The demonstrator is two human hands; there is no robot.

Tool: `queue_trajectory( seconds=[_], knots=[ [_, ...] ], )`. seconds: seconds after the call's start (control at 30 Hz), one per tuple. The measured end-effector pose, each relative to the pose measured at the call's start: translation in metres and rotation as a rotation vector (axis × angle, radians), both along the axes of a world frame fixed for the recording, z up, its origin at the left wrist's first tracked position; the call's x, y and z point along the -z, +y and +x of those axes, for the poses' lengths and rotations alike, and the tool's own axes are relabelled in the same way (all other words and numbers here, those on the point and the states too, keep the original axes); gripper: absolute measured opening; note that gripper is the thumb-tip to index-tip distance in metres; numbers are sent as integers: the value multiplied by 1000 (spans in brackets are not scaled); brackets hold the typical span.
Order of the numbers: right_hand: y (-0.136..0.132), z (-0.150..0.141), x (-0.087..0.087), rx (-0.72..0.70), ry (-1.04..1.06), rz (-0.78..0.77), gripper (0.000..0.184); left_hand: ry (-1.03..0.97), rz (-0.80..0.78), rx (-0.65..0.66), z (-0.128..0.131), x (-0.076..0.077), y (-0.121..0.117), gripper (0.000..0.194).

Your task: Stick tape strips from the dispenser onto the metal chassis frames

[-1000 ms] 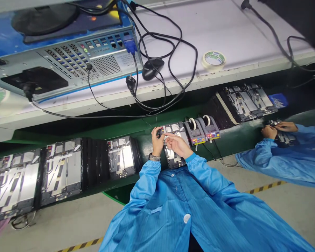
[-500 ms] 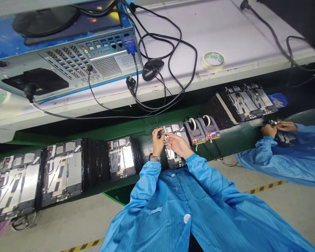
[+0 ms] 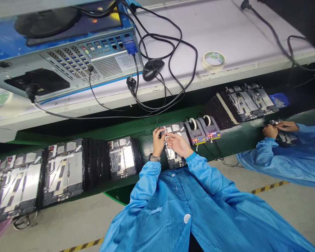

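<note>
While both hands [image 3: 159, 141] touch it, a metal-plated panel [image 3: 173, 161] lies flat.

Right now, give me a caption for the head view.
Left hand and right hand at a metal panel beside two tape dispensers.

The person's left hand [image 3: 158, 141] and right hand [image 3: 177, 145] are covering much of a metal-backed panel [image 3: 173, 161], and whatever the left fingers [image 3: 161, 131] are pinching is appearing too small to tell. A co-worker's hands [image 3: 271, 131] are hiding most of another panel [image 3: 287, 139], while that co-worker's blue sleeve [image 3: 286, 168] is running off the right edge and a row of panels [image 3: 14, 185] is getting cut off at the left edge.
</note>
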State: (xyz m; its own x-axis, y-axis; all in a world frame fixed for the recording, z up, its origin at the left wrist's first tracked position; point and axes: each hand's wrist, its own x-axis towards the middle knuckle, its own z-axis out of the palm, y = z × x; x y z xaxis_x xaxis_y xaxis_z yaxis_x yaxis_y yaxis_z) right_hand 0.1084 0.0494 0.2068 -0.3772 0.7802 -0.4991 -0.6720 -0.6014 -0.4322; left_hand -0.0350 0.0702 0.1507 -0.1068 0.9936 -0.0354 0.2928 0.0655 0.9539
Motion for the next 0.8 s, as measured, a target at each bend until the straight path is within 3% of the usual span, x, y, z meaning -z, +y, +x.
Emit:
queue_trajectory(
  seconds=[0.43, 0.6, 0.7, 0.8],
  knots=[
    [1, -1, -15, 26, 48, -54, 22, 195, -55, 19, -1, -14, -1, 28],
    [-4, 1, -22, -32, -12, 33, 29, 207, -76, 34, -4, -16, 0, 29],
    [-6, 7, -22, -143, -330, 223, 36, 194, -93, 42, -4, -18, 0, 28],
    [0, 18, -23, -214, -960, 544, 36, 180, -103, 32, -4, -19, 0, 27]
  ],
)
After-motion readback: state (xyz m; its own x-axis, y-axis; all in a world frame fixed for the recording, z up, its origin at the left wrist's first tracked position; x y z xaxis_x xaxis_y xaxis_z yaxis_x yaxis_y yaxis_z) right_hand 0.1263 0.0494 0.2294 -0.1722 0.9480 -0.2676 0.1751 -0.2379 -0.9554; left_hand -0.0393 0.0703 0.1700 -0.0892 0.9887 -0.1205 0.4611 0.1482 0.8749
